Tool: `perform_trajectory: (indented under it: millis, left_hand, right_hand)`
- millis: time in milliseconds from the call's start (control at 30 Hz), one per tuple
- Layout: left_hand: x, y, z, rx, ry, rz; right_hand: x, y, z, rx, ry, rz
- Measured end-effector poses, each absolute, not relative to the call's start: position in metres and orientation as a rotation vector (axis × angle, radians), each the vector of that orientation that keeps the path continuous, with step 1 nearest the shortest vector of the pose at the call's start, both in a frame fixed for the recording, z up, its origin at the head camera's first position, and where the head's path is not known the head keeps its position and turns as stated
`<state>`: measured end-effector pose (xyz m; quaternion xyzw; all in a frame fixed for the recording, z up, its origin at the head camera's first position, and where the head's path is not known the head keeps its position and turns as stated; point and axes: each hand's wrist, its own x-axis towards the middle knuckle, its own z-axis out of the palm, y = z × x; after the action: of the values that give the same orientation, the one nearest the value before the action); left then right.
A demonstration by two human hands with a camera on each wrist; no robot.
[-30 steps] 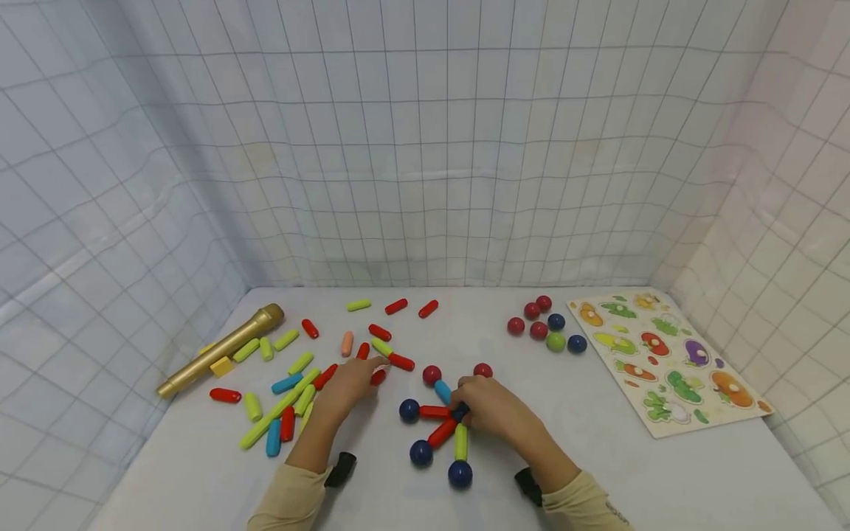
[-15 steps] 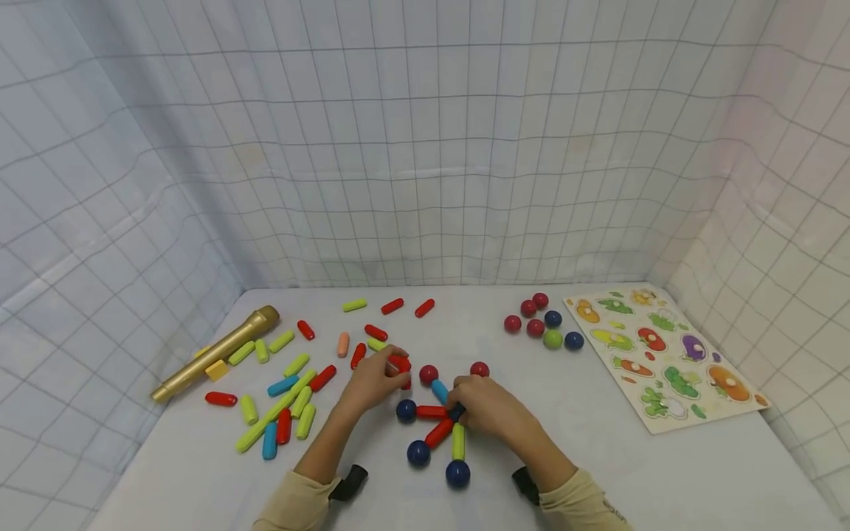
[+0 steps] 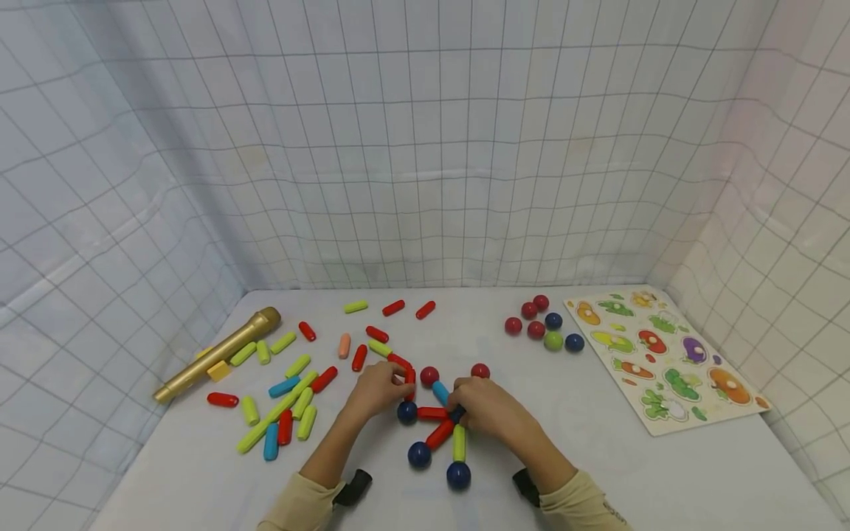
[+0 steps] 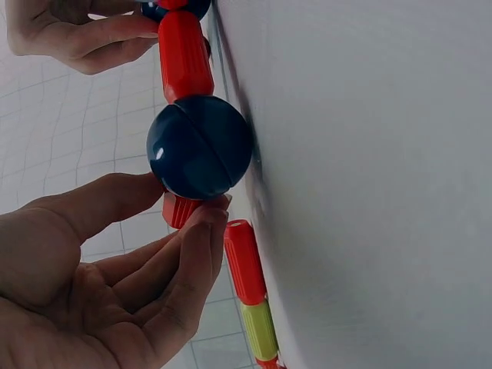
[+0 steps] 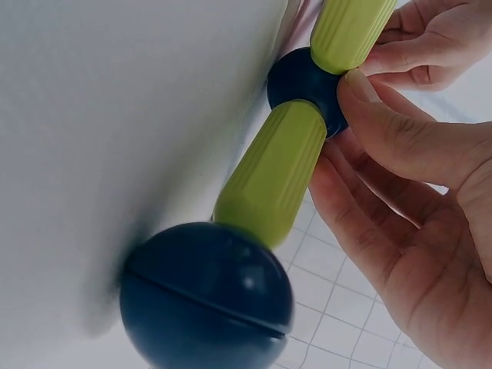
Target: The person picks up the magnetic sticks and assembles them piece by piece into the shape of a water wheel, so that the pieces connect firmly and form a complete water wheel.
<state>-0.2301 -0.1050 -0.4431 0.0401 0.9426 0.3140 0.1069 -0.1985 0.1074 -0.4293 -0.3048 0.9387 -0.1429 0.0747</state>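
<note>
In the head view my left hand (image 3: 377, 389) pinches a red rod (image 3: 409, 382) between thumb and fingers. The rod's near end meets an outer blue ball (image 4: 198, 146), seen close in the left wrist view. My right hand (image 3: 493, 407) pinches the central blue ball (image 5: 290, 83) of a star-shaped build of rods and balls. Red, blue and lime rods fan out from that centre. A lime rod (image 5: 273, 169) links it to another blue ball (image 5: 207, 296) nearest me. Red balls cap the far side, one of them a red ball (image 3: 429, 376) beside the held rod.
Loose lime, red and blue rods lie scattered at left, near a gold toy microphone (image 3: 219, 354). A joined lime rod (image 3: 379, 346) and red rod (image 3: 399, 361) lie beyond my left hand. Several balls cluster back right, beside a vegetable puzzle board (image 3: 664, 361).
My left hand has moved right with the red rod, then slightly toward me, bringing its end to the outer blue ball. The right hand stays at the central ball.
</note>
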Motion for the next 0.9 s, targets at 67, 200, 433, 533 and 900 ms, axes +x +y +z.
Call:
perform_trajectory:
  millis: [67,200,433,533,900]
  left_hand:
    - [-0.2296,-0.1045,-0.4438,0.145,2.769,0.91]
    - [-0.2287,-0.1031,-0.4451,0.203,2.746,0.874]
    - [-0.2258,-0.1009,-0.4447,0.256,2.697,0.859]
    - [-0.2242,-0.0994,-0.4439,0.255,2.69,0.85]
    - [-0.2224,-0.0974,-0.4438,0.28,2.656,0.825]
  right_hand:
    - [-0.1984,0.1075,-0.4297,-0.919,2.818,-0.426]
    - [-0.1982,0.1076,-0.4301,-0.934,2.82,-0.43]
    - [-0.1989,0.1071,-0.4311,-0.973,2.829,-0.442]
    - [-0.1991,0.1069,-0.4317,-0.975,2.832,-0.45]
    - [-0.1997,0.1062,-0.4317,-0.957,2.814,-0.469]
